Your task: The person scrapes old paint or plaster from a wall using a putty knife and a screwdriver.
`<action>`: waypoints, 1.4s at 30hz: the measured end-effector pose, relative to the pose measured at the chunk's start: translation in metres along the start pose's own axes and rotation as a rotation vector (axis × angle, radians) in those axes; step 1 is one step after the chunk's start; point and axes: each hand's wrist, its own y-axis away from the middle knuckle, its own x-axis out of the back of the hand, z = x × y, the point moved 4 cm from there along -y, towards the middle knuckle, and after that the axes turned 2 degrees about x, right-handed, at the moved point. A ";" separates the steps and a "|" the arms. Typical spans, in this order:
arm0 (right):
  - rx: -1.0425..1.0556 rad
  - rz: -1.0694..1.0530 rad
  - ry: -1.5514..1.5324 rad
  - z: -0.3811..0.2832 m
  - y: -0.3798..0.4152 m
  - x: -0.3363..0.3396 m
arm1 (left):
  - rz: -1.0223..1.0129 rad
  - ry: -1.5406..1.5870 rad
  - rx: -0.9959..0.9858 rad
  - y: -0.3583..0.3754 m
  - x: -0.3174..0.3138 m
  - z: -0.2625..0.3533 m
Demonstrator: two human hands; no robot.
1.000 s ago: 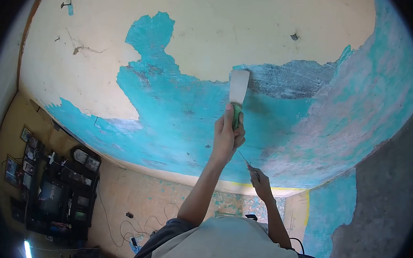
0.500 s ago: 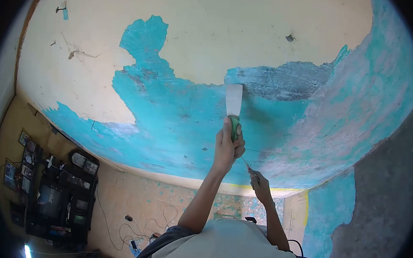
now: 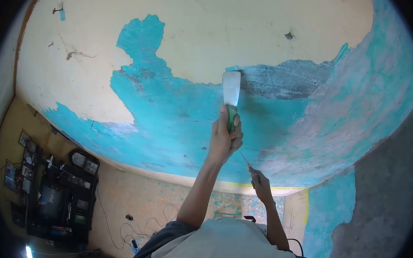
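Note:
My left hand [image 3: 224, 137] is wrapped round the green handle of a putty knife [image 3: 231, 89]. The wide metal blade points up, its tip at the boundary between the cream paint [image 3: 198, 38] and the bare turquoise wall layer [image 3: 178, 122], beside a grey scraped patch [image 3: 285, 80]. Lower and to the right, my right hand [image 3: 261, 184] is closed on a thin pointed tool [image 3: 246, 159], whose tip points up and left; its handle is mostly hidden by the fingers.
A dark cabinet [image 3: 62, 198] with framed pictures stands at the lower left. Cables [image 3: 125, 228] and a small black object [image 3: 129, 217] lie on the floor, where turquoise flakes are scattered near the wall. A hole [image 3: 289, 35] and a nail [image 3: 57, 10] mark the wall.
My left hand has moved up and slightly left with the putty knife, so its blade now reaches the paint edge. My right hand has hardly moved.

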 end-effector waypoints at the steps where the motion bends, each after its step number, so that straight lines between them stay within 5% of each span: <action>1: 0.003 0.001 -0.003 -0.001 -0.002 0.001 | 0.009 -0.003 -0.027 -0.003 0.005 -0.003; 42: -0.020 -0.010 0.014 0.003 -0.001 -0.003 | 0.051 0.016 -0.011 0.001 0.012 -0.014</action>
